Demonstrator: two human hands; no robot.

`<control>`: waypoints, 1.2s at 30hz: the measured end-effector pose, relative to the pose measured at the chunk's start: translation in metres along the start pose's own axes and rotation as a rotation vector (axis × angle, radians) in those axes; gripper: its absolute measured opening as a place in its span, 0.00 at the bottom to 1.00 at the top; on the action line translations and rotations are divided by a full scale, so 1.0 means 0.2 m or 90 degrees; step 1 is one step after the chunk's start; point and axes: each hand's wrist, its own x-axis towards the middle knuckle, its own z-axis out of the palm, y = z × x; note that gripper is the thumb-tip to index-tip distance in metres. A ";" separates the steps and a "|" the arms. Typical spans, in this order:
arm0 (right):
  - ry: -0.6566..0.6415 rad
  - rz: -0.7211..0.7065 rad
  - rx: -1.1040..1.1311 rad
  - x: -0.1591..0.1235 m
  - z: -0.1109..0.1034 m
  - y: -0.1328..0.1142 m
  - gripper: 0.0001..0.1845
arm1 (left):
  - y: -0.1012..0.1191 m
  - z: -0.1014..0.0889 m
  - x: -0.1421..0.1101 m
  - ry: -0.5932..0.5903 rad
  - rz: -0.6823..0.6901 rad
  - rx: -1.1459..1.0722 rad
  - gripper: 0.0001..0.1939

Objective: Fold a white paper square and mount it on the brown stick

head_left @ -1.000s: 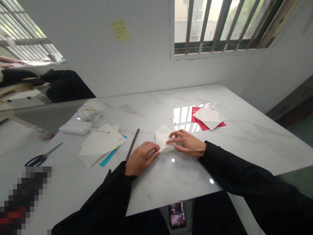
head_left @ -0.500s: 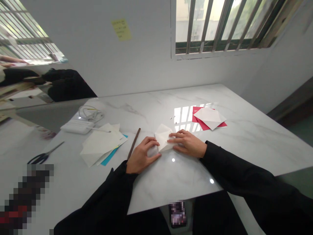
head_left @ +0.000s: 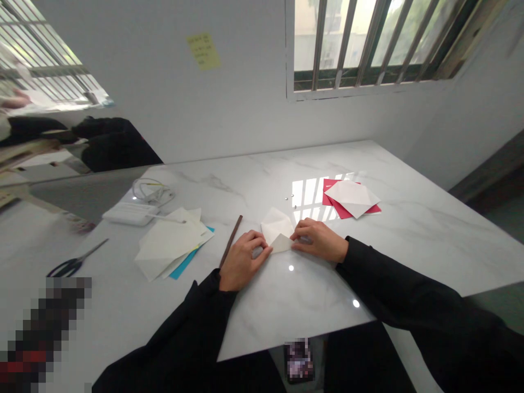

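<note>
A small folded white paper [head_left: 278, 231] lies on the white marble table [head_left: 368, 256] between my two hands. My left hand [head_left: 242, 258] has its fingers curled and pinches the paper's lower left edge, where a triangular flap is turned up. My right hand [head_left: 320, 239] is closed too, its fingertips pressing the paper's right corner. Both arms wear black sleeves.
A brown stick [head_left: 230, 241] lies just left of my left hand. Further left are a stack of white and blue sheets [head_left: 170, 243], scissors [head_left: 71, 263], a white flat box [head_left: 130, 213] and a cable [head_left: 150, 189]. Red and white papers [head_left: 351, 199] lie at the back right.
My right hand has drawn its fingers in from flat on the paper to a pinch at its right corner. My left hand folded a triangular flap up from the lower edge.
</note>
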 end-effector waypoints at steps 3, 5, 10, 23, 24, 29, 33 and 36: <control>-0.003 0.015 0.028 0.00 0.01 0.00 0.05 | 0.01 0.01 0.02 0.001 -0.012 0.010 0.10; 0.006 0.039 0.054 0.00 0.01 -0.01 0.12 | 0.01 0.01 0.02 0.005 -0.017 0.028 0.07; 0.016 0.055 0.067 0.00 0.02 -0.02 0.26 | 0.02 0.01 0.02 0.000 0.001 0.040 0.08; 0.007 0.027 0.039 0.00 0.02 -0.03 0.26 | 0.01 0.03 0.02 -0.013 0.092 0.117 0.22; 0.010 0.027 0.040 -0.01 0.02 -0.04 0.25 | 0.01 0.03 0.02 -0.015 0.099 0.119 0.22; 0.043 0.022 0.052 -0.01 0.03 -0.03 0.17 | -0.01 0.05 0.03 -0.017 0.117 0.147 0.15; 0.029 -0.023 0.007 -0.01 0.04 -0.01 0.08 | -0.02 0.05 0.03 -0.015 0.125 0.160 0.12; 0.017 -0.024 0.007 -0.01 0.03 0.01 0.10 | -0.01 0.05 0.03 -0.009 0.126 0.159 0.12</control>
